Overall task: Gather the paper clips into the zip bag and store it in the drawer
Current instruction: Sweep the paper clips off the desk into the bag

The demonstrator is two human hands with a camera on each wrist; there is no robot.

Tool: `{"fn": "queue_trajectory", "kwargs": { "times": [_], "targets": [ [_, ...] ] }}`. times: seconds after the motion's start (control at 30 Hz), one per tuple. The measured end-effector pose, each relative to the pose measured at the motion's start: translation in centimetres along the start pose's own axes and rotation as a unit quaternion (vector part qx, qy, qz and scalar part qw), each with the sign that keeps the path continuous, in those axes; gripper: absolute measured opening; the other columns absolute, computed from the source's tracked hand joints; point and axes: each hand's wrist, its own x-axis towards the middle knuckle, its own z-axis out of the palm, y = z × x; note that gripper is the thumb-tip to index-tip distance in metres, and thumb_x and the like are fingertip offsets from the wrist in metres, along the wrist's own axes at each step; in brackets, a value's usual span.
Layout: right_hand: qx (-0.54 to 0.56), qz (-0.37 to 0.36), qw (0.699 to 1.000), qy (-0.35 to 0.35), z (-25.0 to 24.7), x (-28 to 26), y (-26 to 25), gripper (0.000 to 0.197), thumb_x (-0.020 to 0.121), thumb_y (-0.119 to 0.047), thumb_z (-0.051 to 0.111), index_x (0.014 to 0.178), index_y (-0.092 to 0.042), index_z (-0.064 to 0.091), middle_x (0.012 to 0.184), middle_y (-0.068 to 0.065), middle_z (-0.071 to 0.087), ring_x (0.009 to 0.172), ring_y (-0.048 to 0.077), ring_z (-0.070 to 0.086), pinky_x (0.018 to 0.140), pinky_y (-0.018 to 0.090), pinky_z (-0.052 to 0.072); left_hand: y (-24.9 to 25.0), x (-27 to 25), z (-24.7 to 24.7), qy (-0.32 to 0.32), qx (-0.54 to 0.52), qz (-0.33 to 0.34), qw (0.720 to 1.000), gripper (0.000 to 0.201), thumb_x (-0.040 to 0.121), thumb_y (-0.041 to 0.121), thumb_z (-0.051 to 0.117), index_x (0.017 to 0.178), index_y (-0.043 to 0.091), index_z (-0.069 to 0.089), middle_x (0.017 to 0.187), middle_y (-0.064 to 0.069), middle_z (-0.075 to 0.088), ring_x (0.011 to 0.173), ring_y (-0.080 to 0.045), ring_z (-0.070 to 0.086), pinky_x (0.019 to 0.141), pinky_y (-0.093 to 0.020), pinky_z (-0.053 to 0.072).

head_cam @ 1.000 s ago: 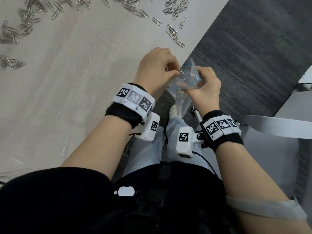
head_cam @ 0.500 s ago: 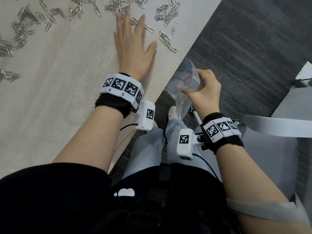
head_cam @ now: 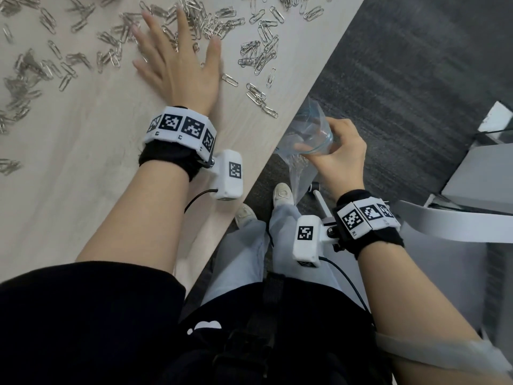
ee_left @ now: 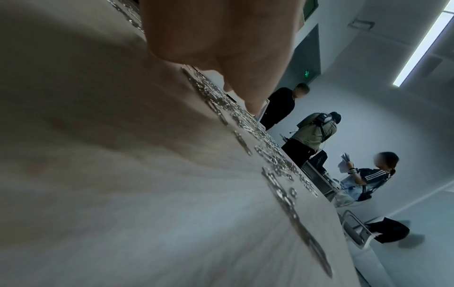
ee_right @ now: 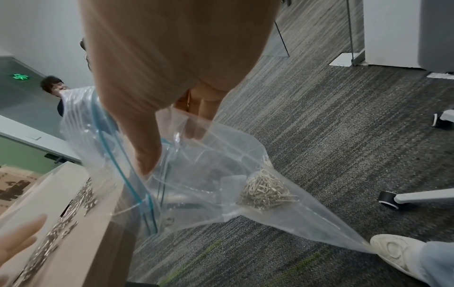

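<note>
Silver paper clips (head_cam: 211, 23) lie scattered over the far part of the pale wooden table (head_cam: 83, 151). My left hand (head_cam: 177, 59) lies flat among them with its fingers spread and straight, palm down. Beyond the table's right edge, my right hand (head_cam: 337, 151) grips the mouth of a clear zip bag (head_cam: 305, 137) with a blue seal; the bag (ee_right: 209, 174) hangs open below table height. A clump of clips (ee_right: 265, 192) sits in its lower corner. In the left wrist view the clips (ee_left: 245, 120) run in a line along the table past my fingers (ee_left: 255, 101).
Dark grey carpet (head_cam: 416, 65) lies to the right of the table. A white cabinet (head_cam: 483, 179) and a chair's white armrest (head_cam: 458, 226) stand at the right. Chair castors (ee_right: 389, 200) and my shoe (ee_right: 395, 252) are on the floor. Other people stand beyond the table.
My left hand let go of the bag's mouth, moved onto the table and now lies spread flat on the clips. My right hand keeps holding the bag.
</note>
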Motion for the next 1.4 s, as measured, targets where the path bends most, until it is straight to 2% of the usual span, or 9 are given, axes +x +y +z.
{"fn": "queue_trajectory", "kwargs": {
  "times": [0.2,0.43,0.57,0.73,0.83,0.93,1.03,1.23,1.4],
  "targets": [
    [-0.002,-0.003,1.000,0.003,-0.2,1.5,-0.1,0.040,0.067,-0.022,0.083,0.102,-0.010,0.067,0.093,0.001,0.056,0.081,-0.009,0.051,0.072,0.009,0.042,0.5,1.4,0.9,-0.016,0.025,-0.008,1.000,0.062,0.094,0.053,0.028,0.148,0.031,0.007,0.158,-0.013,-0.006,0.144,-0.038,-0.011,0.113,-0.058,-0.008],
    [0.004,0.002,1.000,0.000,-0.4,2.8,-0.5,0.046,0.066,-0.028,0.082,0.105,-0.009,0.066,0.096,0.000,0.057,0.086,-0.001,0.053,0.075,0.020,0.048,1.5,0.6,1.8,-0.047,0.044,0.070,0.995,0.063,0.095,0.049,0.029,0.148,0.029,0.003,0.158,-0.011,-0.006,0.144,-0.035,-0.010,0.116,-0.054,-0.008],
    [0.010,-0.005,1.000,-0.004,-0.4,3.2,-0.5,0.046,0.066,-0.025,0.083,0.105,-0.007,0.066,0.095,0.001,0.056,0.083,-0.008,0.052,0.072,0.004,0.040,2.1,-0.3,2.1,-0.052,-0.001,0.115,0.992,0.055,0.096,0.042,0.034,0.147,0.027,0.020,0.158,-0.007,0.006,0.146,-0.032,-0.003,0.117,-0.049,-0.005],
    [0.007,-0.006,1.000,-0.006,-0.4,3.5,-0.5,0.047,0.066,-0.028,0.083,0.104,-0.007,0.067,0.096,0.002,0.058,0.083,-0.010,0.052,0.070,0.002,0.039,2.5,-0.7,2.0,-0.032,-0.141,0.169,0.975,0.044,0.090,0.032,0.048,0.131,0.015,0.049,0.146,-0.007,0.036,0.142,-0.029,0.022,0.118,-0.047,0.015],
    [0.002,-0.012,1.000,-0.005,-0.5,3.7,-0.7,0.047,0.066,-0.029,0.083,0.103,-0.007,0.067,0.095,0.003,0.058,0.082,-0.008,0.052,0.070,0.002,0.038,2.6,-0.4,1.9,-0.020,-0.099,0.149,0.984,0.054,0.089,0.036,0.050,0.140,0.020,0.039,0.154,-0.009,0.022,0.144,-0.028,0.014,0.119,-0.049,0.004],
    [0.001,-0.008,1.000,-0.006,-0.5,3.9,-0.8,0.043,0.067,-0.028,0.083,0.102,-0.009,0.067,0.093,0.000,0.057,0.082,-0.005,0.051,0.070,0.004,0.039,2.8,-0.2,1.8,-0.065,-0.015,0.129,0.989,0.063,0.092,0.049,0.042,0.147,0.027,0.022,0.158,-0.009,0.002,0.146,-0.029,-0.004,0.115,-0.052,-0.008],
    [0.002,0.002,1.000,-0.006,-0.5,4.0,-0.8,0.039,0.068,-0.023,0.082,0.101,-0.010,0.067,0.091,-0.003,0.056,0.081,-0.005,0.051,0.070,0.005,0.040,3.1,-0.4,1.8,-0.107,0.019,0.153,0.982,0.064,0.093,0.054,0.036,0.148,0.028,0.016,0.159,-0.007,-0.003,0.145,-0.030,-0.011,0.114,-0.053,-0.011],
    [-0.006,0.005,1.000,-0.006,-0.5,4.0,-1.2,0.038,0.066,-0.021,0.082,0.100,-0.011,0.068,0.089,-0.002,0.056,0.076,-0.003,0.050,0.067,0.003,0.038,3.6,-2.4,2.2,-0.158,0.012,0.218,0.963,0.058,0.097,0.045,0.035,0.148,0.024,0.017,0.159,-0.005,-0.005,0.145,-0.028,-0.012,0.115,-0.047,-0.012],
    [-0.008,0.003,1.000,-0.005,-0.6,3.9,-1.3,0.038,0.067,-0.024,0.081,0.101,-0.013,0.068,0.089,-0.002,0.057,0.077,0.002,0.052,0.068,0.003,0.037,3.8,-3.7,1.5,-0.190,-0.139,0.235,0.943,0.046,0.096,0.027,0.046,0.140,0.018,0.037,0.156,-0.005,0.019,0.146,-0.023,0.003,0.118,-0.040,-0.001]
  ]
}}
